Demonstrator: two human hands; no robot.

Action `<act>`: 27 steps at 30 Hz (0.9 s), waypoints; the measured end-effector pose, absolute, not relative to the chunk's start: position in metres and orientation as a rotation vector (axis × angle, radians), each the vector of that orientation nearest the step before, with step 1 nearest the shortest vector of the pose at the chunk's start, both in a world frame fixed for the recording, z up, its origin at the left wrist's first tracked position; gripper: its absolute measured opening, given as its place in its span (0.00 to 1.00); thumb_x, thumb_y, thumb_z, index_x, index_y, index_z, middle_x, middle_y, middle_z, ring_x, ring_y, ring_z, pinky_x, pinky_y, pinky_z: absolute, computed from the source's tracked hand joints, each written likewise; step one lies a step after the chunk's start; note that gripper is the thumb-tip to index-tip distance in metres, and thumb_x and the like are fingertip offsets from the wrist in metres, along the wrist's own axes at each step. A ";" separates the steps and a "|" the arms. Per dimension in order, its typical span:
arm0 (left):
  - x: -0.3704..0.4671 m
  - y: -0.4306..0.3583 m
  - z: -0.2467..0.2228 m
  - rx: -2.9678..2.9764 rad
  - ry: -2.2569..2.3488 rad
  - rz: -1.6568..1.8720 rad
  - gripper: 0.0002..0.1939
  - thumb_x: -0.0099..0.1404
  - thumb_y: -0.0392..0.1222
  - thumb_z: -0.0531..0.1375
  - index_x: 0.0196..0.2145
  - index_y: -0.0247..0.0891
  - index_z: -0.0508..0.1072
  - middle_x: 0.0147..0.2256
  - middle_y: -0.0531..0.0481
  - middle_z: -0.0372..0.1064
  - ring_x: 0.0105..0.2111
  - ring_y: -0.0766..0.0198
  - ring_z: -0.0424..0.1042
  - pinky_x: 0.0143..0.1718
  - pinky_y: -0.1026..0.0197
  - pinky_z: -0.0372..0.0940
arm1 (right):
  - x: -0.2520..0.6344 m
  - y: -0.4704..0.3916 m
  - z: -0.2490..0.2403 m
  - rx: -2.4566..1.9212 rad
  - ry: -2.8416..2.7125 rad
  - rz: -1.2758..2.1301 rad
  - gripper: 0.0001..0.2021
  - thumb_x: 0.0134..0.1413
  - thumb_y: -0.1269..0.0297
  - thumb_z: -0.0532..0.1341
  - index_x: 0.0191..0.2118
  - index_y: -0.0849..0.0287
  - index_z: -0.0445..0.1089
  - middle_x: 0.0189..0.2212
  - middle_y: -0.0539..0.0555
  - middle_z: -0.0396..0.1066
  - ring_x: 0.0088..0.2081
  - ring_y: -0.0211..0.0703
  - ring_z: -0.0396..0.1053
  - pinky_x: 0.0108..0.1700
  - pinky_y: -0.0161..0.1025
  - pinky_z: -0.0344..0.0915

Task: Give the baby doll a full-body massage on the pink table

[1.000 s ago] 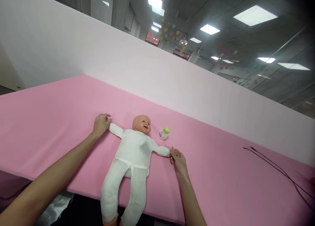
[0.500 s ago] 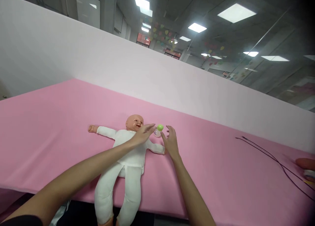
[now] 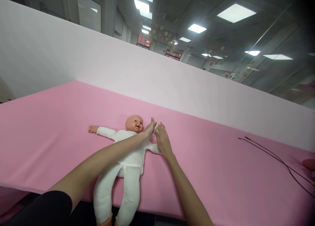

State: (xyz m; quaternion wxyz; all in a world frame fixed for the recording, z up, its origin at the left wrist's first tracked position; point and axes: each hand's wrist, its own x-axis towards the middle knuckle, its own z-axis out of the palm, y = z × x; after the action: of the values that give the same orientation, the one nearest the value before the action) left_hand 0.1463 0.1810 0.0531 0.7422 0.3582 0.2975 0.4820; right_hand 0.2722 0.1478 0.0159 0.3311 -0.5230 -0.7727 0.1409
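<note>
A small baby bottle (image 3: 157, 128) with a green cap is pressed between my two palms, mostly hidden by them. My left hand (image 3: 150, 127) is on its left side, fingers straight and pointing up. From the right, my right hand (image 3: 162, 140) lies flat against it, covering most of the cap. Under my left forearm, a baby doll (image 3: 131, 157) in a white suit lies on its back, its head just left of my left hand. The doll's outstretched arm (image 3: 154, 148) reaches toward my right wrist, which hides its hand.
The pink padded table (image 3: 209, 163) carries all of this, and a white partition (image 3: 147, 78) rises along its far side. Thin black cables (image 3: 273, 155) lie at the right. An orange-brown object (image 3: 309, 164) is cut off at the right edge.
My hands have come together from both sides onto the bottle, which stood between them before. My left fingers have turned upward. The doll has stayed in place.
</note>
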 end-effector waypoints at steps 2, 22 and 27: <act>0.139 0.165 0.065 0.725 0.591 1.039 0.39 0.71 0.73 0.45 0.59 0.40 0.71 0.61 0.36 0.69 0.61 0.47 0.69 0.60 0.47 0.66 | 0.245 0.125 0.022 -1.219 -1.973 0.449 0.41 0.71 0.36 0.38 0.77 0.61 0.42 0.77 0.61 0.37 0.77 0.53 0.35 0.75 0.61 0.43; 0.066 -0.002 0.084 0.514 0.309 1.067 0.44 0.73 0.73 0.42 0.70 0.39 0.64 0.70 0.39 0.59 0.73 0.47 0.51 0.72 0.44 0.50 | 0.163 0.032 0.066 -0.980 -1.983 0.219 0.35 0.74 0.43 0.40 0.78 0.55 0.40 0.76 0.60 0.47 0.76 0.56 0.43 0.73 0.64 0.51; 0.061 0.006 0.079 0.448 0.277 1.268 0.45 0.72 0.73 0.39 0.73 0.42 0.57 0.72 0.45 0.54 0.75 0.51 0.43 0.74 0.47 0.45 | 0.150 -0.001 0.043 -0.878 -2.134 0.057 0.43 0.71 0.39 0.46 0.78 0.62 0.32 0.77 0.65 0.36 0.77 0.65 0.35 0.72 0.70 0.46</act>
State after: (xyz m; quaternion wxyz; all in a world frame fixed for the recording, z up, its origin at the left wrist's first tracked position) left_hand 0.0610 0.0057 0.0790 0.7735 0.2070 0.1281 0.5853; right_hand 0.1498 -0.0006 0.0432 0.4044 -0.3479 -0.8455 0.0224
